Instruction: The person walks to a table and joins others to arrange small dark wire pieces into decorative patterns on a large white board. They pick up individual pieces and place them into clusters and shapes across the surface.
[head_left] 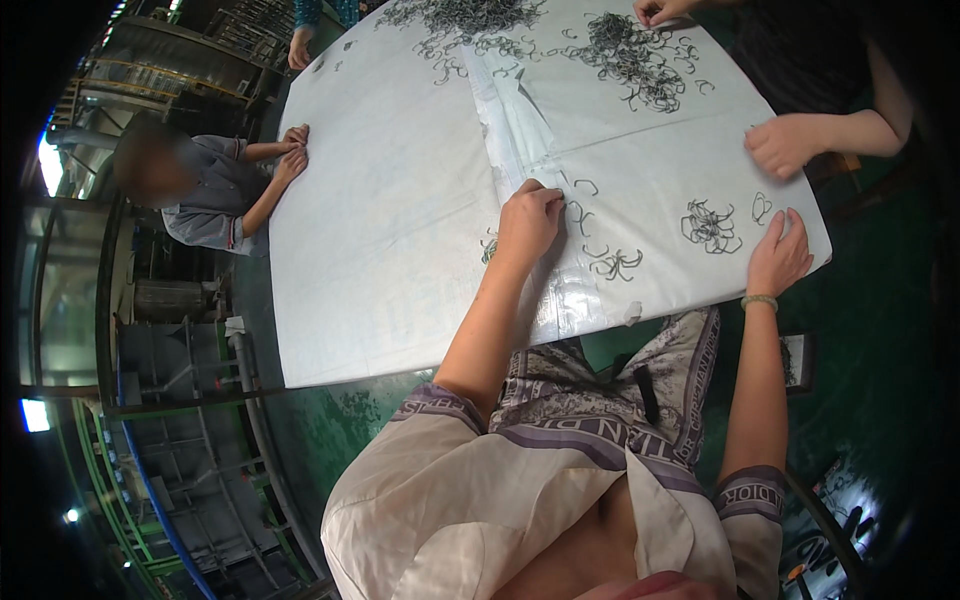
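Note:
My left hand (528,222) is over the middle of the white-covered table (380,240), its fingers pinched together. Whatever is between the fingertips is too small to make out. Just right of it lie several loose, dark, C-shaped wire pieces (617,264). A few more wire pieces (488,246) show beside my left wrist, partly hidden by it. At the table's right edge, my right hand (780,256) rests with fingers stretched out, nearest to one or two bent wire pieces (762,207). Left of that hand is a small heap of the same pieces (710,228).
Larger wire heaps lie at the far side (465,18) and far right (640,60). A person's hand (785,146) rests at the right edge. Another person (215,180) sits at left, hands on the edge. A taped seam (510,110) runs along the cover.

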